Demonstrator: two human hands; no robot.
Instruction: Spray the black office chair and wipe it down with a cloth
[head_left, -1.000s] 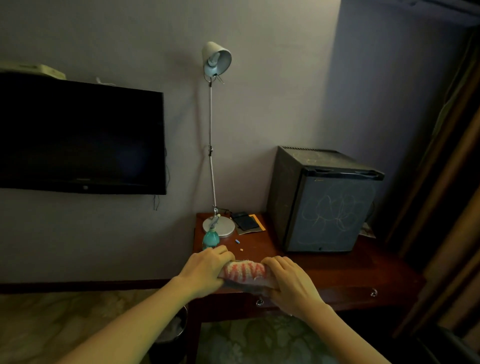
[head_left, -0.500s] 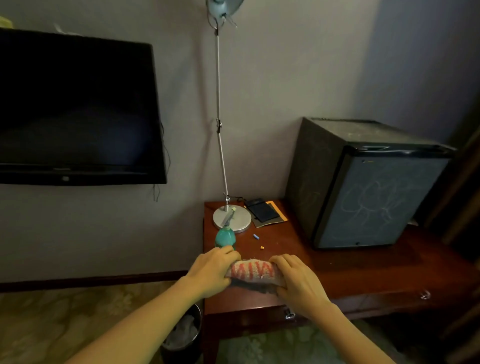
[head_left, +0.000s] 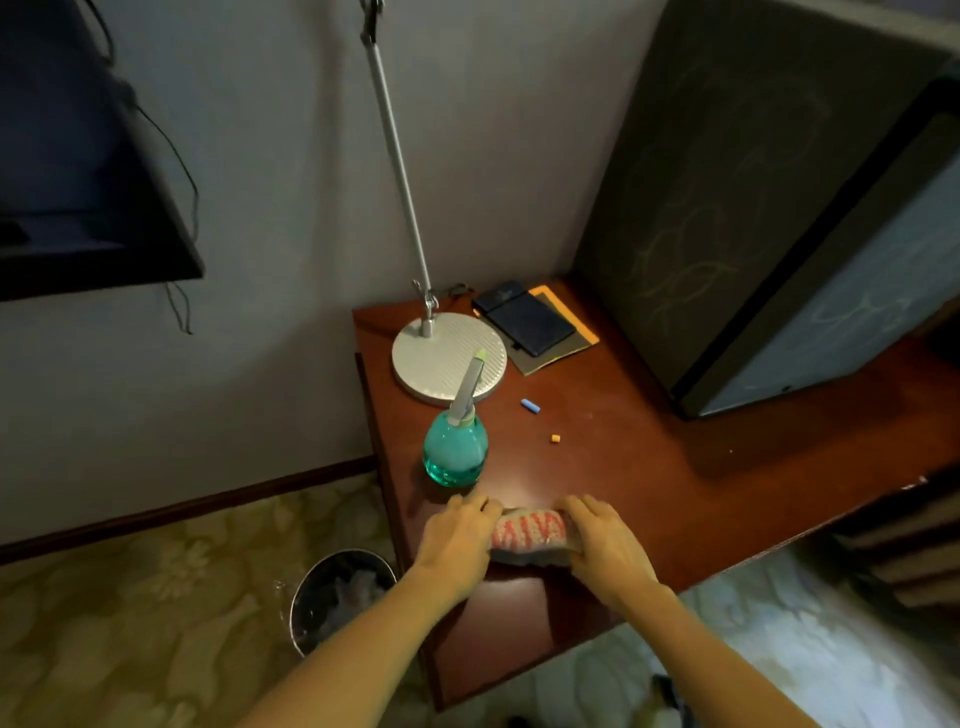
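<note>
A rolled pink-and-white striped cloth (head_left: 529, 531) lies near the front edge of the brown wooden desk (head_left: 675, 467). My left hand (head_left: 457, 538) grips its left end and my right hand (head_left: 605, 545) grips its right end, fingers curled over it. A round teal spray bottle (head_left: 455, 449) with a grey nozzle stands upright on the desk just behind my left hand, not touched. No black office chair is in view.
A lamp's round silver base (head_left: 449, 358) and pole stand behind the bottle. Dark notebooks (head_left: 535, 325) lie beside it. A black mini fridge (head_left: 779, 208) fills the desk's right. A bin (head_left: 337, 592) stands on the floor at left. A TV (head_left: 78, 156) hangs on the wall.
The view has tilted down and moved closer to the desk. Both hands still hold the cloth's ends and have lowered it onto the desk behind the front edge.
</note>
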